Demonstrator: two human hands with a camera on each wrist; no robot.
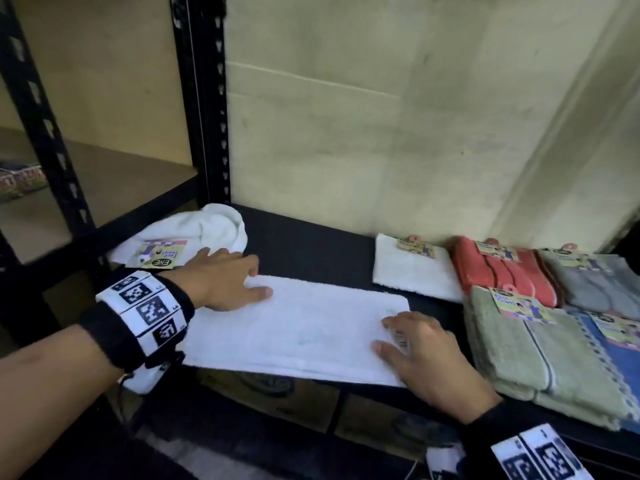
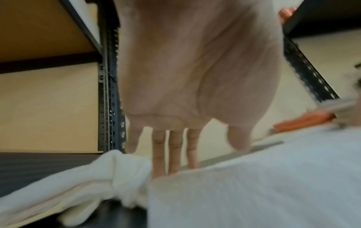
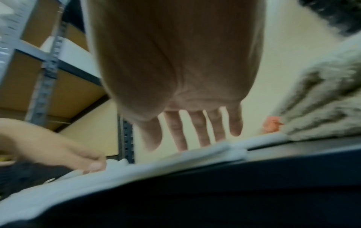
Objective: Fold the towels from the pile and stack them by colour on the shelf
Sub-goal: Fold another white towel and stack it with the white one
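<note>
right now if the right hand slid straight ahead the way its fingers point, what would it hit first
The right hand lies flat on the white towel, fingers pointing up-left across it. Going straight on, it would probably meet the left hand resting on the towel's far end first, though the exact line is hard to judge.

The right hand (image 3: 175, 69) hangs palm-down with its fingers (image 3: 176, 131) spread straight, their tips on a flat white towel (image 3: 136, 168) lying on the dark shelf (image 3: 234, 192). To its left, the left hand (image 3: 58, 148) touches the same towel's far end. To its right sits a grey-green folded towel (image 3: 322, 100), with something orange (image 3: 271, 124) just beyond.
</note>
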